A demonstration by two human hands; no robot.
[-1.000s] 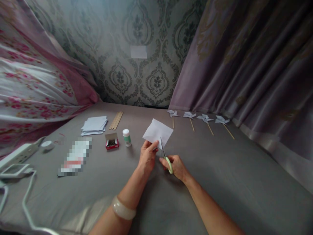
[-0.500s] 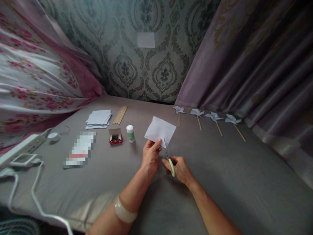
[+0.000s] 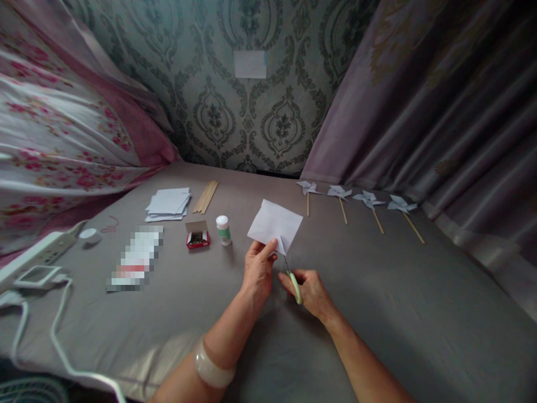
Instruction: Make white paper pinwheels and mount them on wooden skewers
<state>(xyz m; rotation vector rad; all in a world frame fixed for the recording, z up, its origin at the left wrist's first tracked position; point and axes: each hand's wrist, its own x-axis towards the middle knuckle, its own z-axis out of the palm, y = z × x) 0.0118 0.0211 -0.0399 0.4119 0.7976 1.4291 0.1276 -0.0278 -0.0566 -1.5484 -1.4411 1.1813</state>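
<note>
My left hand [image 3: 259, 266] pinches the lower left edge of a square white sheet of paper [image 3: 274, 222], thumb on top. In my right hand [image 3: 308, 288] is a pair of scissors [image 3: 295, 286] with pale green handles. Their blades reach into the paper's near corner, pointing toward its middle. The paper is held up above the grey bed cover [image 3: 377, 291]. Some of my right fingers are hidden behind the scissor handles and the hand itself.
A paper stack [image 3: 168, 202], wooden sticks [image 3: 206, 197], a red box of small metal pieces [image 3: 197, 237] and a white-and-green bottle [image 3: 224, 230] lie left. Several paper pinwheels [image 3: 368, 200] line the back right. A power strip [image 3: 42, 254] with white cables sits at far left.
The hands, paper and scissors hold nearly the same position, with the blades still in the corner. The view has shifted very slightly.
</note>
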